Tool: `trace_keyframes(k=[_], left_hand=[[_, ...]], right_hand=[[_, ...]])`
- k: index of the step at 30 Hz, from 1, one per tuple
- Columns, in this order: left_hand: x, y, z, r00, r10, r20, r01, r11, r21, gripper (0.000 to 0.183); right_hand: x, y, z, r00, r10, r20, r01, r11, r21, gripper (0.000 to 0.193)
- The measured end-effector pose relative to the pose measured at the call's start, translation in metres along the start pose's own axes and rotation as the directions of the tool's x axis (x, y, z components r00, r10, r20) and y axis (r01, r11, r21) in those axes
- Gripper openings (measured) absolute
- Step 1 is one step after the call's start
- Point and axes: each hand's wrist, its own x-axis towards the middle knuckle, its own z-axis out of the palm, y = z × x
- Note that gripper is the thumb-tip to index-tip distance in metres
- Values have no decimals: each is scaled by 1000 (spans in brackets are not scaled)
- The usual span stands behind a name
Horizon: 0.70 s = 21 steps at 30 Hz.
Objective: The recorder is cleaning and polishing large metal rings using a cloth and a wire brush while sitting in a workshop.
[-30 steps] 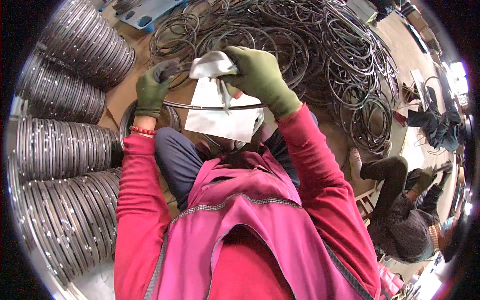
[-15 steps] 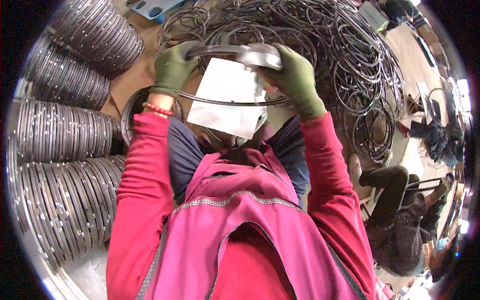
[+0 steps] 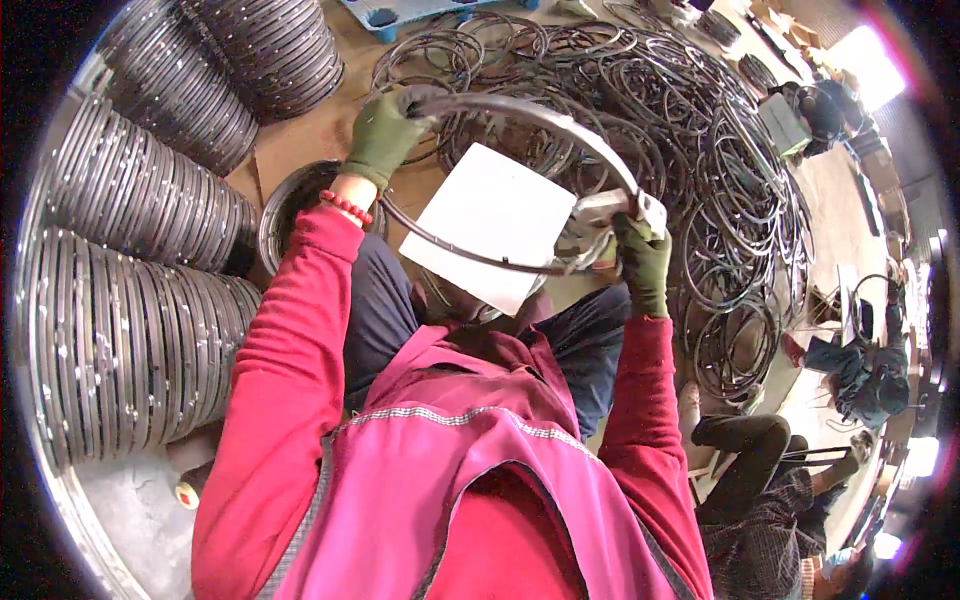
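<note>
A black hoop (image 3: 540, 115), thin and smooth, is held tilted in front of me above my lap. My left hand (image 3: 388, 135), in a green glove, closes around its left side. At the right side of the hoop is my right hand (image 3: 643, 258), also gloved in green, its fingers curled on a crumpled whitish cloth (image 3: 600, 207) that lies against the hoop. Part of the cloth and the right fingertips cannot be made out. Beneath the hoop, a blank white sheet (image 3: 490, 225) slants between my knees.
Tall stacks of dark hoops (image 3: 150, 340) stand along the left. A smaller hoop stack (image 3: 290, 215) is beside my left knee. A tangled heap of black hoops (image 3: 710, 190) spreads ahead and right. A blue pallet (image 3: 400, 12) lies far ahead; another person (image 3: 765, 500) sits at right.
My right hand has moved along the hoop, with the cloth, from the far edge to the right and nearer me. The left hand still grips the hoop. The view has shifted.
</note>
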Motion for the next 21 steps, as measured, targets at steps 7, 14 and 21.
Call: trace_keyframes(k=[7, 14, 21], left_hand=[[-4, 16, 6, 933, 311, -182, -306, 950, 54, 70], [-148, -82, 110, 765, -566, 308, 623, 525, -580, 59], [-143, 5, 129, 524, -637, 565, 598, -197, -777, 36]], right_hand=[[-33, -19, -51, 975, -37, -220, 57, 995, 84, 34], [-46, 59, -110, 937, 31, -347, 80, 950, 301, 19], [-57, 51, -61, 928, 204, -312, 23, 803, 595, 32]])
